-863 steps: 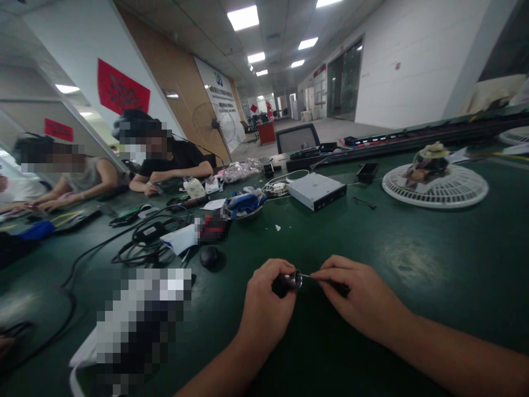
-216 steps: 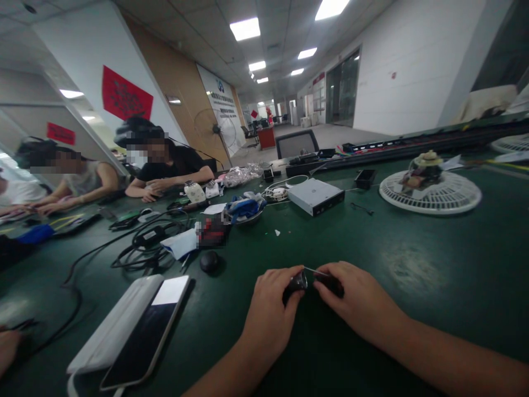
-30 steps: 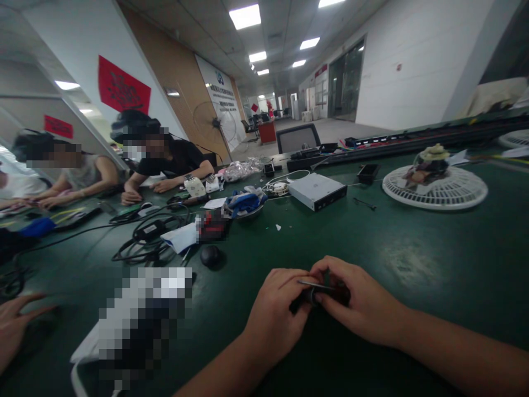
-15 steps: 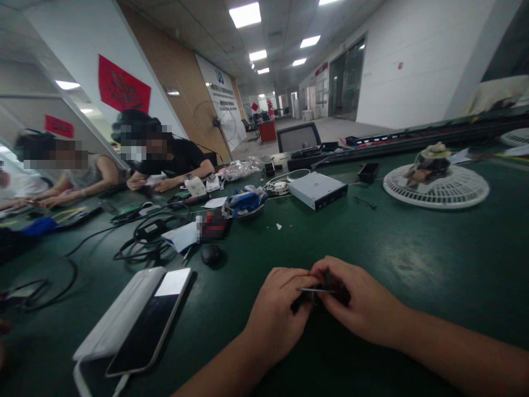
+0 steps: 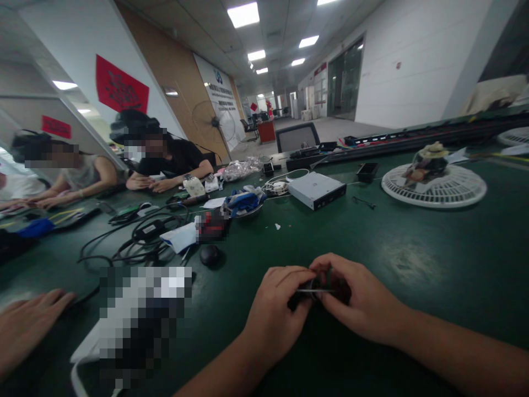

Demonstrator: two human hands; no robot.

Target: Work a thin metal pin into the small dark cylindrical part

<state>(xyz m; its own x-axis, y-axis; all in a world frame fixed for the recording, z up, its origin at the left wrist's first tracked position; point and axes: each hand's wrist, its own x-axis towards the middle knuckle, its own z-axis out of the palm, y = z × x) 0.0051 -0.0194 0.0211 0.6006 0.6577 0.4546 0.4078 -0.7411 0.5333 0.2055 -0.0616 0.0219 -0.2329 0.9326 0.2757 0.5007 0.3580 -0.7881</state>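
Note:
My left hand [image 5: 270, 309] and my right hand [image 5: 355, 292] are close together above the green bench top [image 5: 413, 259]. The left fingers are shut on a small dark metal cylinder [image 5: 303, 298], which is mostly hidden by both hands. My right fingers pinch a thin steel shaft [image 5: 316, 290], probably a small screwdriver, lying level across the cylinder. Its handle is hidden inside the right hand.
A pixelated object [image 5: 140, 320] lies left of my hands, beyond it a black mouse [image 5: 210, 255] and tangled black cables [image 5: 144, 237]. Farther back sit a silver optical drive [image 5: 316, 190] and a white round fan guard [image 5: 433, 184]. A co-worker's hand [image 5: 28, 331] rests at lower left.
My hands have closed in around the cylinder, hiding more of it, and the shaft now lies level. A co-worker's hand has come into view at lower left.

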